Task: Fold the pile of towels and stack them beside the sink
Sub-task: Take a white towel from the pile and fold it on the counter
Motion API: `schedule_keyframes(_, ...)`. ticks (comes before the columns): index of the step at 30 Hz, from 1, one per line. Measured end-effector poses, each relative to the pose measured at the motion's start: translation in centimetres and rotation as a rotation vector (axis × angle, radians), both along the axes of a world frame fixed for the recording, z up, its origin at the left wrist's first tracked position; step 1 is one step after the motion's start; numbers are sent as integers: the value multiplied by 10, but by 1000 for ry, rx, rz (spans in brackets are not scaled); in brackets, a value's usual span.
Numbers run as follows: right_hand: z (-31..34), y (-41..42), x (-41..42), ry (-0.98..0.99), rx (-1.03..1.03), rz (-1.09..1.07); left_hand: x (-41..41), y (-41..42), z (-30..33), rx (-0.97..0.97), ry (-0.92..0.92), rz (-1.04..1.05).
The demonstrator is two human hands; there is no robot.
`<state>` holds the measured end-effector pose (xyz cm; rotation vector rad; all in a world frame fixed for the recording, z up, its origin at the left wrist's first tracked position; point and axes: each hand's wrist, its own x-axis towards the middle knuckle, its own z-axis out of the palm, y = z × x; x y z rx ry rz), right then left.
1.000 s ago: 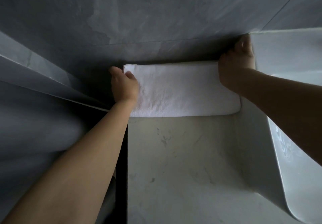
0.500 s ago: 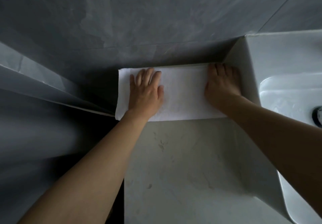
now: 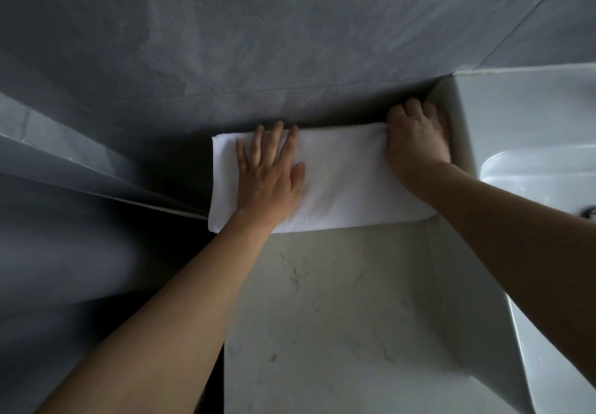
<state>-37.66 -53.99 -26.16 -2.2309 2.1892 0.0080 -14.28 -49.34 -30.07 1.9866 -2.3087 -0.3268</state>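
A folded white towel (image 3: 342, 181) lies flat at the back of the pale marble counter (image 3: 338, 317), against the grey wall and beside the white sink (image 3: 529, 130). My left hand (image 3: 267, 175) rests palm down on the towel's left half, fingers spread. My right hand (image 3: 416, 142) sits on the towel's right end next to the sink's side wall. Its fingers are curled over the towel's far right corner. The towel's left end overhangs the counter edge slightly.
A grey tiled wall (image 3: 290, 26) rises directly behind the towel. A grey slanted panel (image 3: 80, 162) and a dark gap border the counter on the left. The sink basin with its drain (image 3: 588, 210) fills the right side.
Both hands let go of the towel's ends and pressed flat on top. Since then my right hand has slid to the far right corner and curled its fingers there.
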Motion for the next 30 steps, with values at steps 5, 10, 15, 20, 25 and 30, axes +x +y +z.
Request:
schedule_keyframes(5,-11,4,2,-7,-4,-33,-12,18,4,-21,79,-124)
schedule_keyframes(10,-14,16,15,-92,-89,36,-18,20,-12,75,-30,-108)
schedule_keyframes(15,-39,50,24,-151,68,210,-19,19,-20,34,-30,-65)
schedule_keyframes(20,-66,50,10,-136,137,134,-10,18,-26,38,-73,-22)
schedule_keyframes(25,-67,48,0,-120,110,45,15,19,-28,43,-112,109)
schedule_keyframes(30,-66,45,0,-144,112,38,21,17,-32,65,-116,236)
